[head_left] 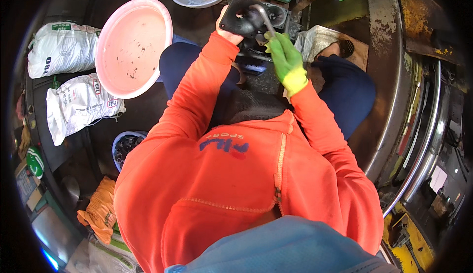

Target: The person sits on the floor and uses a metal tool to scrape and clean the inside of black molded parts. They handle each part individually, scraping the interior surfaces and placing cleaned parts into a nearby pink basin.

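Steadying the black flanged horn (241,21) looks to me, from my remote seat, like the job of the bare left hand (228,34), whose fingers hold the left edge of its square plate. The green-gloved right hand (286,58) is wrapped around the lower end of a bent metal rod (266,19), and the rod's curved upper end lies across the horn in my view; I cannot tell whether the two actually touch. The horn is up between the hands, beyond the knees (180,63), with a second black piece (281,19) just to its right. To do this well, I would pinch the plate firmly by its rim, bare fingers clear of the rod's path, and let the right wrist supply short, measured pressure rather than one hard push. I would favour a light touch, since a slip could score the dark surface or glance toward the ungloved skin. I would also tilt the horn slightly toward me, because the rod's tip is hard to make out.
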Demonstrator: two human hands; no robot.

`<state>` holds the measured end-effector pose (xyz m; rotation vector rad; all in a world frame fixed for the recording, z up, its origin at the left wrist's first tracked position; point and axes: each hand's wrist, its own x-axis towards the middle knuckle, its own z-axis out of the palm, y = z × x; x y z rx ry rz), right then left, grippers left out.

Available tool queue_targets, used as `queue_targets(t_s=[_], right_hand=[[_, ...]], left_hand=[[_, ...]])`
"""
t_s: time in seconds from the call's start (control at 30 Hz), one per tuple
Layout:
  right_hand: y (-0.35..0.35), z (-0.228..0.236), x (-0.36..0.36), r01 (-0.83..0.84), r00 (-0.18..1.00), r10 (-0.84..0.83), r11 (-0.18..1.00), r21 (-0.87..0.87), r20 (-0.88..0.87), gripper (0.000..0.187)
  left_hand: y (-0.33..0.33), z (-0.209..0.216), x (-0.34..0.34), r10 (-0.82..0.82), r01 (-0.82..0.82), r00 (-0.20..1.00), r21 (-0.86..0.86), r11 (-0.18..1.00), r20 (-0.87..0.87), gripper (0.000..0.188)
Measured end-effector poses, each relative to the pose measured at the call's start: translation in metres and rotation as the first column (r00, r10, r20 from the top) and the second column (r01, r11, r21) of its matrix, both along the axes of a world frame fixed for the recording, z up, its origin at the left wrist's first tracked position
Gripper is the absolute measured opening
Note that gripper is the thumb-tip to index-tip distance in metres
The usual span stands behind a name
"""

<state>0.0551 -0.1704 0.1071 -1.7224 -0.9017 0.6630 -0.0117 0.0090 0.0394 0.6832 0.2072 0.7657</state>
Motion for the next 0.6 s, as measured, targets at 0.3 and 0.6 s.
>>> queue_targets(t_s=[0.3, 0.6], right_hand=[[-0.001, -0.032, 0.004, -0.029, 0.999, 0.034, 0.988, 0.155, -0.029, 0.024], [0.022, -0.097, 0.043, -0.062, 0.9, 0.373, 0.622, -0.781, 0.226, 0.035]], left_hand=[[0.007, -0.02, 0.0, 0.062, 0.009, 0.989, -0.471, 0.882, 0.135, 0.034], [0.096, -0.049, 0.01, 0.406, -0.624, 0.771, -0.455, 0.635, -0.49, 0.046]])
